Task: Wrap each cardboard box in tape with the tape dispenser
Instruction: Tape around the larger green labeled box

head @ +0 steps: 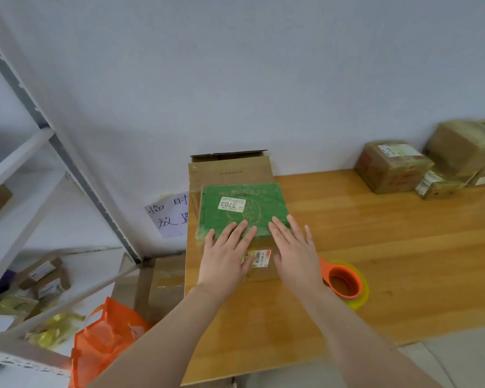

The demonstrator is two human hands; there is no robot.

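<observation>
Fingers (237, 232) on both my hands are straight and spread, pinching nothing. My left hand (224, 256) and right hand (296, 257) lie flat on the green box (241, 217), mid-frame. Right of them, the tape dispenser (346, 284) sits on the table (389, 233).

The left hand (224, 256) and right hand (294, 253) lie flat over the near edge of the green box (244, 203) and cover most of the cardboard box (263, 275) beneath, so its barcode label (261, 257) shows only between them. The right wrist hides part of the tape dispenser (345, 284). The parcels (465, 147) at far right are blurred and cut by the frame edge (labels unreadable).
</observation>
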